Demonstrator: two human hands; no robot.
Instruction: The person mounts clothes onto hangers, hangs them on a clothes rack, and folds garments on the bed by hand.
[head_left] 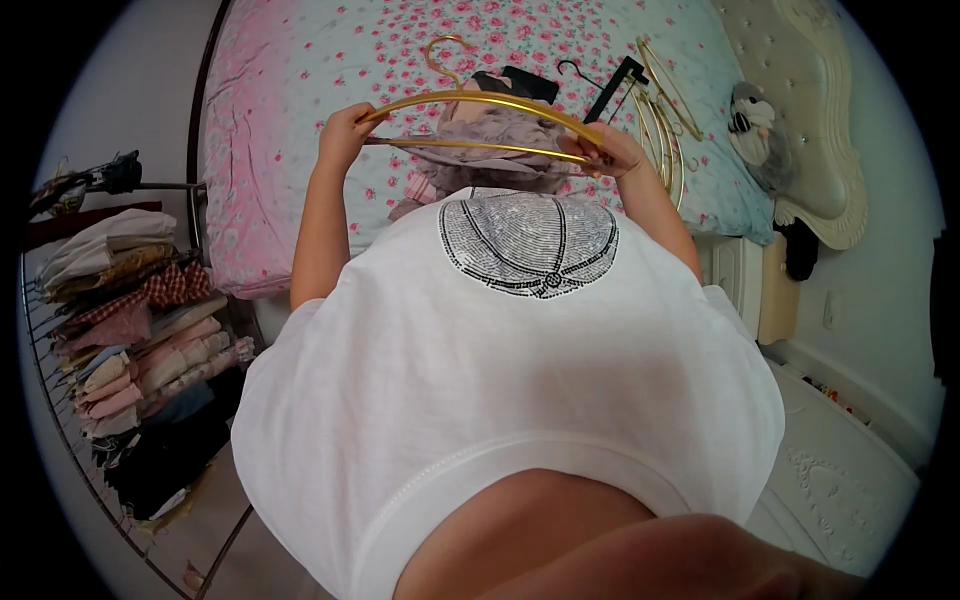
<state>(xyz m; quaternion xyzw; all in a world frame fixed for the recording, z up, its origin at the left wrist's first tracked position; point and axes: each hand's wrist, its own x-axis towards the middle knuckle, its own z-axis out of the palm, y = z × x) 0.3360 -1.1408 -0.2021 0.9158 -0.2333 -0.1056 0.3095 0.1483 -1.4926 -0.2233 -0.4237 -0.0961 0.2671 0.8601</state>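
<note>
A gold clothes hanger (pixel 490 98) is held up across the view between my two hands, its hook pointing away from me. My left hand (pixel 346 135) is closed around its left end. At the right end, the fingers of my right hand (pixel 608 150) grip the corner where the upper curve meets the lower bar. Greyish-mauve fabric (pixel 490 130) shows behind and below the lower bar; whether it hangs on the bar or lies on the bed, I cannot tell. My shirt hides its lower part.
A floral bedspread (pixel 330 50) covers the bed ahead. Several gold hangers (pixel 660 130) and a black hanger (pixel 612 92) lie on its right side, near a grey plush toy (pixel 760 135). Folded and hung clothes (pixel 140 340) fill a rack at left. A white cabinet (pixel 830 450) stands at right.
</note>
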